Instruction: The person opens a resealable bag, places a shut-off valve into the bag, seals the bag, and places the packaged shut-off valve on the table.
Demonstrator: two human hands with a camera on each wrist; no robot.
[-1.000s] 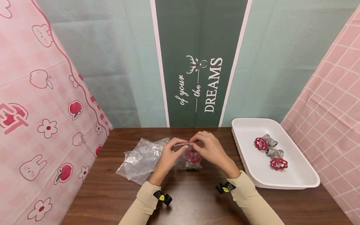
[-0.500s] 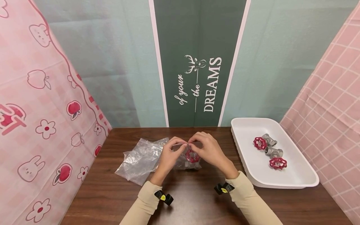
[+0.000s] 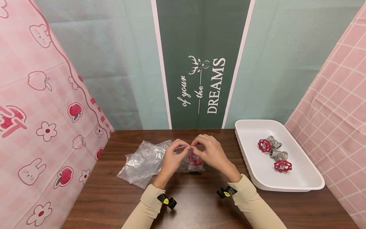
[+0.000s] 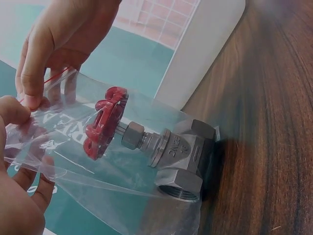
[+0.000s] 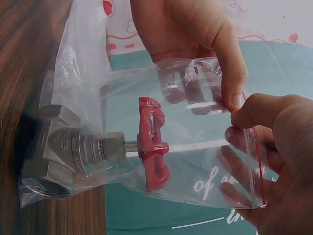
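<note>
A steel gate valve (image 4: 182, 151) with a red handwheel (image 5: 152, 142) stands on the table inside a clear zip bag (image 5: 195, 161). At the bag's top, a red zip line runs along the edge. My left hand (image 3: 172, 156) pinches this edge between thumb and fingers. Right beside it, my right hand (image 3: 211, 151) pinches the same edge, the two thumb tips close together near the middle of the seal. In the wrist views, the other fingers of both hands lie behind the film.
More clear plastic bags (image 3: 143, 163) lie flat on the brown table (image 3: 188, 203), left of my hands. On the right stands a white tray (image 3: 300, 178) holding two valves (image 3: 278, 155) with red handwheels. Patterned cloths hang around the table's back and sides.
Both hands keep pinching the bag's edge. The right hand has shifted slightly left, bringing the fingertips of both hands closer together along the seal.
</note>
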